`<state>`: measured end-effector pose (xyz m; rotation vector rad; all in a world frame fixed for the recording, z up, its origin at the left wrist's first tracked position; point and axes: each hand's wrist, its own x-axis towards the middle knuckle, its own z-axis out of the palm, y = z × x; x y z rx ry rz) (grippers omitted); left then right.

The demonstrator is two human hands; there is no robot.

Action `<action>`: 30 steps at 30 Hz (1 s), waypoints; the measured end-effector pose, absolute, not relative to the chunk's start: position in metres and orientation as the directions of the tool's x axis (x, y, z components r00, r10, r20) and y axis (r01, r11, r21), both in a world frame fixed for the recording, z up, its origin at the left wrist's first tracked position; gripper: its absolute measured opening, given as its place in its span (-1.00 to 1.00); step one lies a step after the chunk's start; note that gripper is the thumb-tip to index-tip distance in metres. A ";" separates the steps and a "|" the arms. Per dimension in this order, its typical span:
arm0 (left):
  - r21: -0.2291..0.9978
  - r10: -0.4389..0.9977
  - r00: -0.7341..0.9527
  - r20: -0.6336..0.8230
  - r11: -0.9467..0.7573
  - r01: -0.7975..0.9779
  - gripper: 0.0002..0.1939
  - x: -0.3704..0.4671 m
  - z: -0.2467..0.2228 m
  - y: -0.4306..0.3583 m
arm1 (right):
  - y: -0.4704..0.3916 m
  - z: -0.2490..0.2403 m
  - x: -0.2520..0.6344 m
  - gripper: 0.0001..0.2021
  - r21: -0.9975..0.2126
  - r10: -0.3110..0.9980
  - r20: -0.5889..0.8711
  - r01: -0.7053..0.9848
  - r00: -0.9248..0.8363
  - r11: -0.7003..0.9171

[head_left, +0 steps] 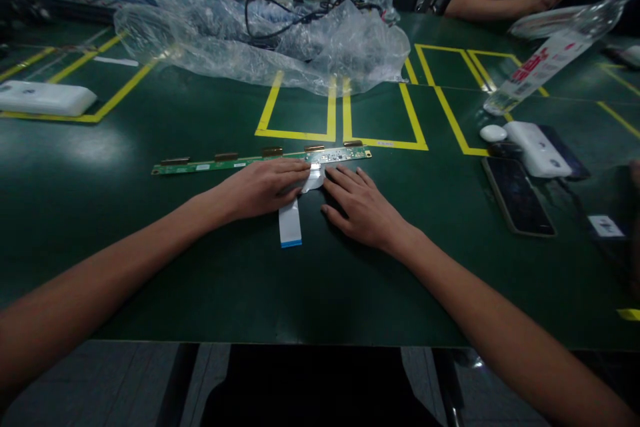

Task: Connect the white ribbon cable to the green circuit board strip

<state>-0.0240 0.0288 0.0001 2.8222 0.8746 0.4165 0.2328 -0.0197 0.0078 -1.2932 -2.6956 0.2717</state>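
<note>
A long, narrow green circuit board (pixel 200 167) lies across the green table, with several brown tabs along its far edge. From its near edge a white flat cable (pixel 290 221) with a blue end runs toward me, partly under my left hand. My left hand (pixel 265 187) lies flat with fingers stretched over the cable and the board's near edge. Just right of the cable, my right hand (pixel 363 207) rests on the table, fingers spread, its fingertips by a silvery piece (pixel 313 178) at the joint of cable and board.
Crumpled clear plastic (pixel 320 47) with black cables lies behind the board. At the right are a phone (pixel 520 195), a white device (pixel 537 149), a white round object (pixel 493 133) and a plastic bottle (pixel 545 67). Another white device (pixel 45 99) sits left. A person's forearm (pixel 493 5) rests across the table.
</note>
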 end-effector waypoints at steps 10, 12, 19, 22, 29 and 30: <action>0.216 0.557 0.801 0.222 -0.829 0.516 -0.55 -0.023 0.001 0.026 | -0.019 0.003 0.230 -0.39 -0.220 0.789 0.065 0.762 -0.611 0.609; 0.218 0.553 0.801 0.230 -0.831 0.512 -0.55 -0.023 0.002 0.025 | -0.019 0.004 0.230 -0.40 -0.221 0.790 0.057 0.764 -0.610 0.606; 0.241 0.568 0.792 0.223 -0.819 0.520 -0.55 -0.019 0.004 0.024 | -0.018 0.004 0.231 -0.40 -0.265 0.801 0.070 0.763 -0.595 0.590; 0.178 0.621 0.758 0.201 -0.784 0.595 -0.54 -0.030 0.003 0.039 | -0.017 0.004 0.234 -0.36 -0.297 0.812 0.079 0.764 -0.578 0.572; 0.029 0.967 0.251 0.048 -0.252 0.967 -0.38 -0.145 0.013 0.100 | -0.016 0.005 0.239 -0.34 -0.347 0.804 0.119 0.734 -0.583 0.584; 0.019 0.987 0.156 0.047 -0.157 0.987 -0.32 -0.166 0.015 0.104 | -0.016 0.005 0.240 -0.34 -0.340 0.802 0.114 0.735 -0.587 0.586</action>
